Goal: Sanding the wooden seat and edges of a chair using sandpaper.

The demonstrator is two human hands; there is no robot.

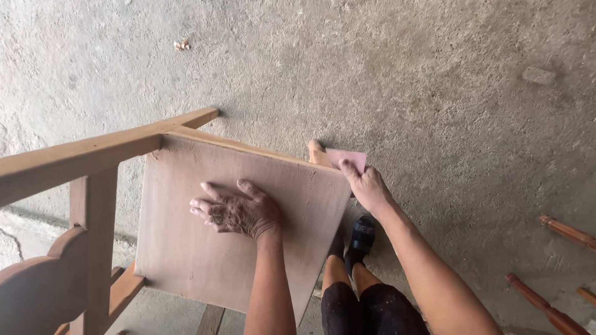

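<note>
Wooden seat: left hand flat, right hand at corner.

woodwork yard | bare concrete floor | unfinished wooden chair | turned legs

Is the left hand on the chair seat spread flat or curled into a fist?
Spread flat: the left hand lies palm-down on the chair seat, fingers extended and apart, pointing towards the chair's back.

Rough grey concrete floor w/ small debris, turned wooden legs lying at right, daylight.
</note>
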